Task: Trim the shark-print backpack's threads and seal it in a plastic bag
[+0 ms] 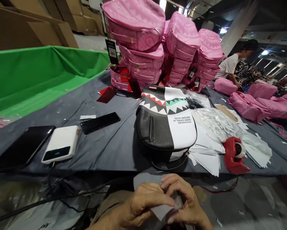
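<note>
My left hand [145, 203] and my right hand [184, 201] are together below the table's front edge, fingers closed on a thin whitish sheet [161, 210], paper or film. The fingers partly cover it. Just beyond them, on the dark table cloth [117, 143], lies a black and white bag [166, 124] with a jagged teeth print in red, green and white. Right of the bag are white paper slips [207, 163], clear plastic packets [213, 121] and a red tape dispenser [233, 156].
Pink backpacks [141, 60] stand stacked at the back. A white power bank [60, 143], a phone [100, 123] and a black tablet [25, 143] lie at left, near a green cloth barrier [50, 80]. A person [231, 67] bends over pink bags at far right.
</note>
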`<state>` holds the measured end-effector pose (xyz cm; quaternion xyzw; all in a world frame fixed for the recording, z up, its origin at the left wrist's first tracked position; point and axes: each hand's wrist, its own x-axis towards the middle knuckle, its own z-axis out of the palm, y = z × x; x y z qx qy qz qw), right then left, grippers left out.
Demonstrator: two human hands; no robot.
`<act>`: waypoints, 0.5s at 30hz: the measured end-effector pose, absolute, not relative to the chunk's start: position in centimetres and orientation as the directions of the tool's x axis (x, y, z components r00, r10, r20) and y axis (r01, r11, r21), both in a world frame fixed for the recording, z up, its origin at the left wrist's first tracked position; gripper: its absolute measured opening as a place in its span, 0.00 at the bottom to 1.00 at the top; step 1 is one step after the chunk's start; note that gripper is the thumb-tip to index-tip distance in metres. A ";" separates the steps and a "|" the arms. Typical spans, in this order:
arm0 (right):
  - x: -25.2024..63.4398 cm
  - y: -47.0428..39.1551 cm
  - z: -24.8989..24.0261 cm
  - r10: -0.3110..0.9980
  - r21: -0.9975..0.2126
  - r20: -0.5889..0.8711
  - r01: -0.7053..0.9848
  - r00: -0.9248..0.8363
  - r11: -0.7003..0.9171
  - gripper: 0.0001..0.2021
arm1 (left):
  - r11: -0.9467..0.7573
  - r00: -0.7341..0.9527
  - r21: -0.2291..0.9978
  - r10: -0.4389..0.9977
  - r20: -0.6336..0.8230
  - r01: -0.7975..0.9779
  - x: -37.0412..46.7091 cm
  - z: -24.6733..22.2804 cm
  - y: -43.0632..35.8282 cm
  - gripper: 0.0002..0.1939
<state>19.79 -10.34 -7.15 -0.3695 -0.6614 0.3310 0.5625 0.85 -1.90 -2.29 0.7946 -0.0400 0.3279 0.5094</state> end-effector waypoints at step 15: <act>21.9 -8.6 -7.4 0.659 -0.208 0.743 0.896 -0.116 0.392 0.08 | -0.348 0.423 0.930 0.865 0.271 0.116 0.0 -6.8 2.2 0.14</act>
